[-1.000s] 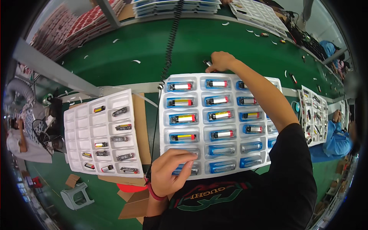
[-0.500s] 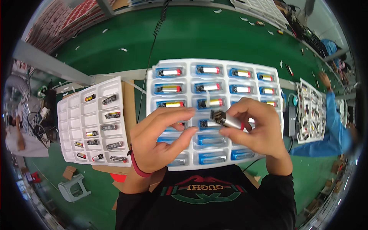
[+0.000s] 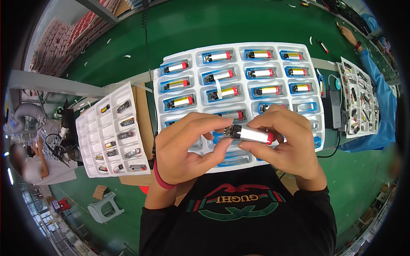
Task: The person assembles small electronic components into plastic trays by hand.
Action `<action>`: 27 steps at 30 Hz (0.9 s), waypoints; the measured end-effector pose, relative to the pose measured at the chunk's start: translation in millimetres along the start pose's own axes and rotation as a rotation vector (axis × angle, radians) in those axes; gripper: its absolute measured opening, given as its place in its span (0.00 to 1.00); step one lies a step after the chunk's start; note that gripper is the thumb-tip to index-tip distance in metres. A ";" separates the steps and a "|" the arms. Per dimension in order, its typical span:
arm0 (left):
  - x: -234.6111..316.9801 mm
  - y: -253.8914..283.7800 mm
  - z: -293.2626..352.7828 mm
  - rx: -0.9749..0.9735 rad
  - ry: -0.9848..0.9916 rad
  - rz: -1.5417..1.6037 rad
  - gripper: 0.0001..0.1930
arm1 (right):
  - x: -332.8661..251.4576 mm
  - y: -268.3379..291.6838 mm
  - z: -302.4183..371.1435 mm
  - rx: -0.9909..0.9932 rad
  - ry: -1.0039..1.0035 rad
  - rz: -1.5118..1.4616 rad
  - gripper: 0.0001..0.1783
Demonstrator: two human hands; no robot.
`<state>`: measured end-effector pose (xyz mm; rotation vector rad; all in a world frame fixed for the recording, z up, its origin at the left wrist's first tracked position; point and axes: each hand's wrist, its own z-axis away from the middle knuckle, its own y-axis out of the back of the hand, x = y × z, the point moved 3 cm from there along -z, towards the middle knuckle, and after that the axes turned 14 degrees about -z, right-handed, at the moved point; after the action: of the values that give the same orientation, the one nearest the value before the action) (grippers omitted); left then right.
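Note:
A cylindrical battery assembly (image 3: 255,134), with silver wrap, a red end and a black fitting, lies almost level above the tray. My right hand (image 3: 287,141) pinches it near the red end between thumb and fingers. At the black fitting, the thumb and index finger of my left hand (image 3: 188,143) close around the tip; whether both touch it is hard to see. Beneath both hands is a white compartment tray (image 3: 239,106). Its far rows hold clear blue cases, each with a similar battery assembly (image 3: 261,73) inside. Some nearer blue cases (image 3: 234,160) have no battery showing.
Left of me, a second white tray (image 3: 96,130) holds loose battery assemblies in some compartments. On the right stand a grey box-shaped device (image 3: 335,109) and another filled tray (image 3: 352,96), beside a co-worker's blue sleeve (image 3: 378,81). A grey stool (image 3: 104,209) is on the floor.
The battery assembly has turned from slanting to nearly level. My left fingertips have come in from apart to its black end. The whole view has shifted and tilted a little.

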<state>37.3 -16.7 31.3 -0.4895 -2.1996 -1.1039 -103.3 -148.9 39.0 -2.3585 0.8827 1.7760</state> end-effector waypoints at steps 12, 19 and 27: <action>12.2 -10.9 -13.1 -0.246 -0.107 0.072 0.13 | 1.1 14.9 25.7 0.006 0.033 -0.068 0.15; 15.7 -16.2 -16.6 -0.275 -0.222 0.046 0.14 | 3.4 16.6 32.8 0.014 0.064 -0.089 0.14; 22.5 -25.9 -4.8 -0.366 -0.241 -0.161 0.11 | 7.8 8.2 50.6 0.028 0.090 -0.011 0.18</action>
<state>7.6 -34.5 33.6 -0.6373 -2.2774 -1.6236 -149.6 -139.8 17.3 -2.4381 0.8970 1.6544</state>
